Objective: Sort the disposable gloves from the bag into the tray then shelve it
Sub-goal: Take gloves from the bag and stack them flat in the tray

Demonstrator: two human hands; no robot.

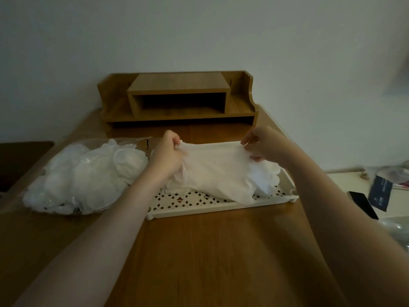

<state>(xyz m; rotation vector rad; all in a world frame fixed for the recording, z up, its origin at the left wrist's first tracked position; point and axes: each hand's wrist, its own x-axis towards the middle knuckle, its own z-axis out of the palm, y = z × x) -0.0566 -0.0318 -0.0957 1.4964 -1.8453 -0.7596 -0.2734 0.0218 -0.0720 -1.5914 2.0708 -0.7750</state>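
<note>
Gloves (212, 171) lie stretched above the white tray (199, 209), which sits mid-table (210, 251). Left of the tray, touching its end, slumps the clear bag (77, 178), full of more gloves. Behind the tray stands a wooden shelf (177, 98), its opening facing forward. Right of the tray, off the table, lie a dark phone (363, 207) and a dark card (379, 192). The left hand (168, 156) pinches one end of the top glove, the right hand (265, 145) pinches the other; the glove sags onto the pile in the tray.
</note>
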